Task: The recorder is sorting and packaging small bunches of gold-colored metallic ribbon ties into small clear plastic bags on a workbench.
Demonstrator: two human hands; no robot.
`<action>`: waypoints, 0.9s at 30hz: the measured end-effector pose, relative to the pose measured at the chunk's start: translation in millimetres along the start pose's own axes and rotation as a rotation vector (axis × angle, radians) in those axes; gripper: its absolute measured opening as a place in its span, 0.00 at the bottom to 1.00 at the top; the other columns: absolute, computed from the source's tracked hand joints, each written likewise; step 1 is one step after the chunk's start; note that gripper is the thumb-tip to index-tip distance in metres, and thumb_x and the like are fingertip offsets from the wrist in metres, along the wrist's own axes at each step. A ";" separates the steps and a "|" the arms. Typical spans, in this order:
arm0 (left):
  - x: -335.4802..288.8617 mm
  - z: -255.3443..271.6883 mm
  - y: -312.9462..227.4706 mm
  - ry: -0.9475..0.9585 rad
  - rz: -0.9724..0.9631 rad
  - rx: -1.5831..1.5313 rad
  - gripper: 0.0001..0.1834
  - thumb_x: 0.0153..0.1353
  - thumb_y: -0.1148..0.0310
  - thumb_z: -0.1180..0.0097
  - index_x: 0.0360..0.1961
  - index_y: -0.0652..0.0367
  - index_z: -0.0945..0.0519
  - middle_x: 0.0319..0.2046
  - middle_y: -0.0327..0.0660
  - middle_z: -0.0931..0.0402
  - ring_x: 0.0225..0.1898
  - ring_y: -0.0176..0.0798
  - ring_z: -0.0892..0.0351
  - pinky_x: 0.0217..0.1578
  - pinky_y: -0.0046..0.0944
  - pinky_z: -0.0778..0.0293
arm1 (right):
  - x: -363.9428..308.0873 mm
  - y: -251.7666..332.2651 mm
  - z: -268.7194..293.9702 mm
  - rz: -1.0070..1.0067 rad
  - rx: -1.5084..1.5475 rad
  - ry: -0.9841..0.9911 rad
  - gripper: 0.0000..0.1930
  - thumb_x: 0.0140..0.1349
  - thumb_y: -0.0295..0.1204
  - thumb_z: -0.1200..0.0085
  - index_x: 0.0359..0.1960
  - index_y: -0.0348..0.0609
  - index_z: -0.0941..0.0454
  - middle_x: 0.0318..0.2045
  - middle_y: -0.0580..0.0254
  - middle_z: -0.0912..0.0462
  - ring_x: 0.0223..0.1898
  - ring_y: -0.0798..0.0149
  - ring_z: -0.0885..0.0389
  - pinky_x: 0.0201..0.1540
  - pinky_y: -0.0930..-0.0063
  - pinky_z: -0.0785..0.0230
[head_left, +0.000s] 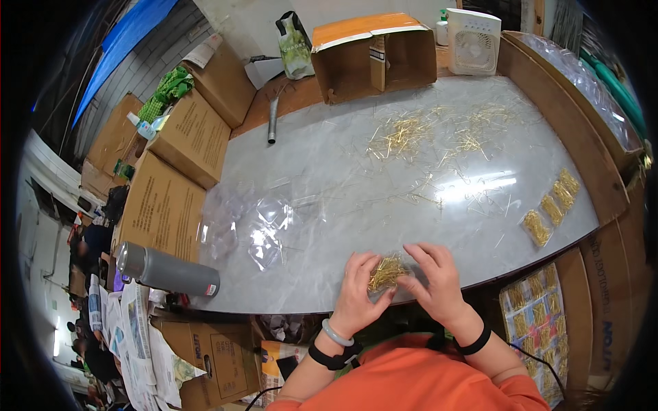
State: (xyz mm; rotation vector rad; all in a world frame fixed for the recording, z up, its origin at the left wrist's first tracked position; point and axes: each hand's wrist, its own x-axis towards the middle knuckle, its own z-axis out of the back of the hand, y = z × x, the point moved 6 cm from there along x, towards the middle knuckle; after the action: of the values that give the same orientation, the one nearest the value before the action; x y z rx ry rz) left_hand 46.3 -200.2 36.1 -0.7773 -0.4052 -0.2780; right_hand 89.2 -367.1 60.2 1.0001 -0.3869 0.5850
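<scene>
At the near edge of the table, a bundle of thin gold-coloured wire hooks sits between my two hands. My left hand curls round its left side, with the thumb along the near side. On the other side, my right hand has its fingers apart and its thumb close against the bundle. Whether clear plastic wraps this bundle I cannot tell. A loose pile of wire hooks lies farther up the table, with more scattered hooks to its right. Several filled clear packs line the right edge.
Clear plastic bags lie at the left of the grey tabletop, near a grey bottle on its side. Cardboard boxes wall the left. An open carton, a white fan and a metal tube stand or lie far back.
</scene>
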 end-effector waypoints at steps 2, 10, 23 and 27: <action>0.3 0.9 2.9 0.011 0.036 -0.051 0.36 0.52 0.68 0.28 0.62 0.64 0.29 0.60 0.54 0.31 0.62 0.59 0.30 0.66 0.57 0.34 | 3.6 9.2 -3.6 0.057 -0.012 0.044 0.21 0.56 0.27 0.31 0.52 0.43 0.21 0.45 0.54 0.20 0.46 0.49 0.22 0.50 0.56 0.29; -1.1 3.7 8.1 -0.019 0.085 -0.121 0.44 0.48 0.67 0.23 0.66 0.63 0.32 0.60 0.52 0.30 0.62 0.53 0.27 0.63 0.48 0.28 | 5.5 3.1 -15.1 0.115 -0.089 0.060 0.24 0.54 0.32 0.30 0.53 0.44 0.22 0.52 0.53 0.22 0.52 0.48 0.25 0.55 0.54 0.32; -8.2 -5.5 26.0 -0.006 0.145 -0.406 0.55 0.48 0.72 0.26 0.74 0.62 0.47 0.65 0.54 0.38 0.67 0.53 0.31 0.69 0.49 0.32 | 2.1 -4.3 -37.6 0.108 -0.076 0.172 0.24 0.54 0.40 0.29 0.50 0.44 0.21 0.55 0.52 0.23 0.58 0.44 0.27 0.60 0.50 0.34; -7.6 8.4 24.2 -0.065 0.141 -0.585 0.50 0.50 0.70 0.30 0.72 0.63 0.43 0.63 0.55 0.35 0.68 0.58 0.34 0.71 0.52 0.37 | 7.4 16.4 -27.5 0.168 -0.065 0.183 0.27 0.53 0.42 0.29 0.52 0.43 0.22 0.58 0.48 0.26 0.60 0.41 0.30 0.62 0.47 0.36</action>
State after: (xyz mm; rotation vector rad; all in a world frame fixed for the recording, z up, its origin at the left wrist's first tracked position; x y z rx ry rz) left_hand 46.9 -176.8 23.1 -1.3855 -0.3290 -0.2405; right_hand 85.9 -334.4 61.7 0.8489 -0.3269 0.8040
